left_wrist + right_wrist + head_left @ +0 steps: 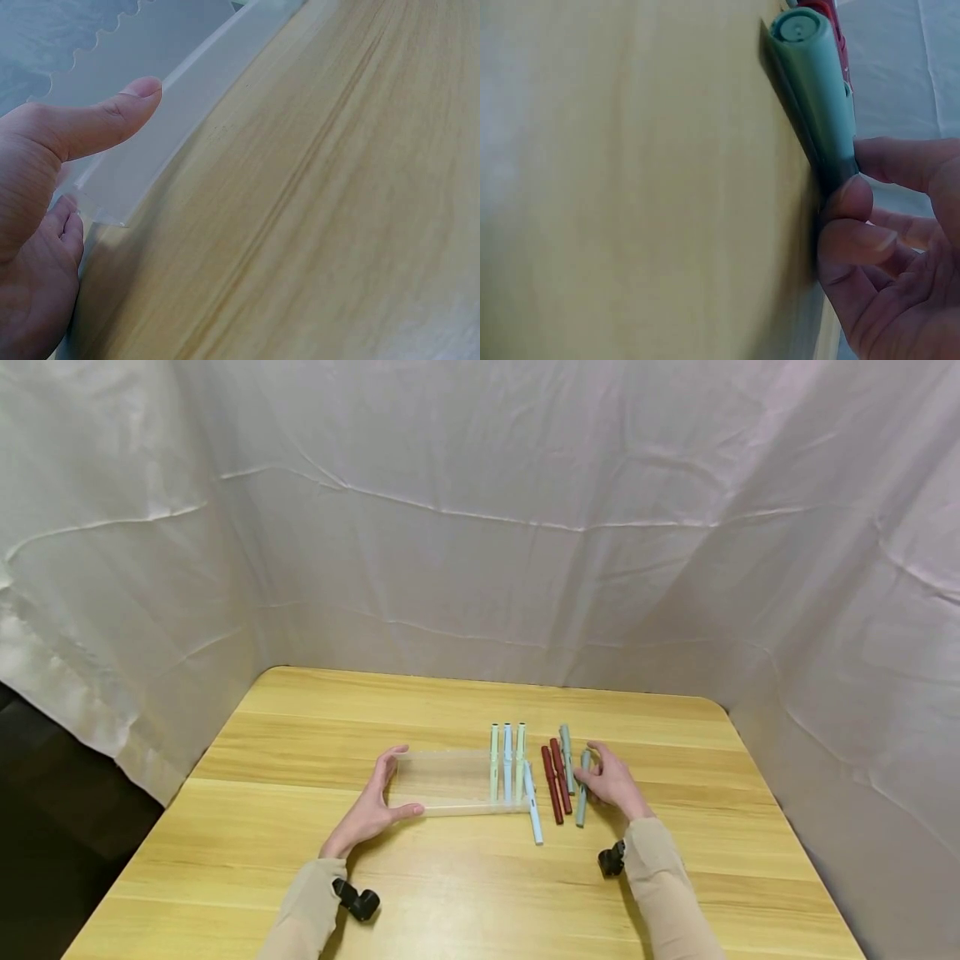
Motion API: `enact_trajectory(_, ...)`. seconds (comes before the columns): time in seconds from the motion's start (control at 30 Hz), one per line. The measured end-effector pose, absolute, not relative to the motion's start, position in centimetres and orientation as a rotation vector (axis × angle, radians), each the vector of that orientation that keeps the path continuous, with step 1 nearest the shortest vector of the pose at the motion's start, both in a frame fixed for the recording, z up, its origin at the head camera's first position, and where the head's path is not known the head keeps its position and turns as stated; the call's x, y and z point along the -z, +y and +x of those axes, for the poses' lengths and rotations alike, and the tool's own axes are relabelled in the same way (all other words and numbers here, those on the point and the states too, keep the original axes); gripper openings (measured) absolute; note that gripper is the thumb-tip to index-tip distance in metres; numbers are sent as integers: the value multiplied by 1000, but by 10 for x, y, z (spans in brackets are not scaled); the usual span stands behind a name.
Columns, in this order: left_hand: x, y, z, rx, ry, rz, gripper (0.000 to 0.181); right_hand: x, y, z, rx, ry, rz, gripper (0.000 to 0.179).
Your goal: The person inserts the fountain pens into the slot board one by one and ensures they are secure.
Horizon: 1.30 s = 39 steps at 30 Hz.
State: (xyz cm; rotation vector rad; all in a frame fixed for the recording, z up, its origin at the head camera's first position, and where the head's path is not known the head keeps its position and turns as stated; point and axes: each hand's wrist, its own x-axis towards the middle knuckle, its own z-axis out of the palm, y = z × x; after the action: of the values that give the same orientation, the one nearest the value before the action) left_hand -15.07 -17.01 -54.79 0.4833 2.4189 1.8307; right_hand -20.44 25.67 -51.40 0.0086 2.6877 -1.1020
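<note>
Right hand [611,781] is set in a pinch on the grey-green pen [817,86], rightmost of those on the worktop [465,877]. Clear tray [457,811] is gripped at its left end by left hand [372,810]; should be held steady, red pens [552,785] not nudged.

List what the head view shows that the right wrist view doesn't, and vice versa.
Head only: the left hand gripping the left end of the clear tray, plus the left sleeve.
Right wrist only: a clear look at the round end face of the held green pen.
Both: the right hand with that pen, red, the tabletop.
</note>
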Motion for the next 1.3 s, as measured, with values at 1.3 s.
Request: enact_trajectory(1.3,548,-169,-151,-1834,2427,489,101,512,256,-200,1119,2693,94,55)
